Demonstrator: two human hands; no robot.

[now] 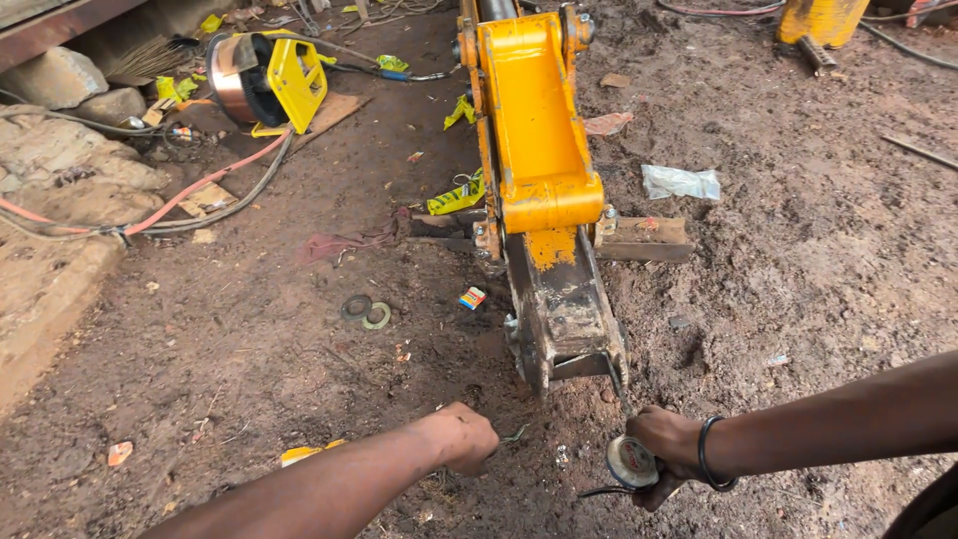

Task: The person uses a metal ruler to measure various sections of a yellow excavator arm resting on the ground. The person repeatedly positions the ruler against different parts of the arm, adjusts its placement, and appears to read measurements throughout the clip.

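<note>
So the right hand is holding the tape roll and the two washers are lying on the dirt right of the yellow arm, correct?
Not quite. The head view shows the two washers on the dirt left of the yellow arm, not right. The right hand does hold the tape roll.

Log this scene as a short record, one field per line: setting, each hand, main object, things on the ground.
Setting: muddy dirt ground, outdoors
Left hand: closed fist low over the dirt, pinching a thin wire
Right hand: grips a round roll of tape; dark wristband
Main object: yellow steel machine arm lying on the ground
Nearby: two washers, hoses, plastic bag
</note>
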